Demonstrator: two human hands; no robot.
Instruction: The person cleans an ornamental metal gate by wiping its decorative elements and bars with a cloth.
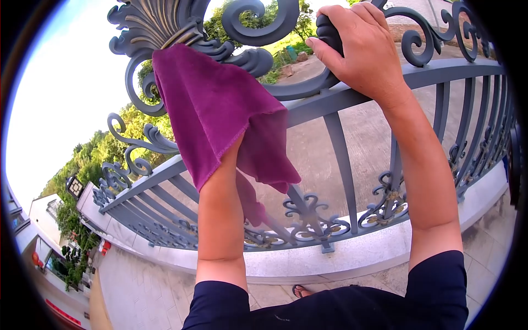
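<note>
A purple cloth (214,110) with a frayed edge hangs over my left hand and wrist, and my left forearm (220,220) comes out below it. The cloth's upper end lies against the leaf-shaped ornament (157,25), which is grey with gold-bronze ribs. My left hand appears to hold the cloth there, but its fingers are hidden. On the right, my right hand (363,49) is wrapped round a dark scroll (328,36) of the ironwork above the top rail (429,76). Its thumb rests on the near side of the scroll.
The grey metal railing (342,165) curves across in front of me, with upright bars and small scrollwork near its foot. It stands on a pale stone curb (352,253). Paving, a sandalled foot (300,290), trees and a building are also in view.
</note>
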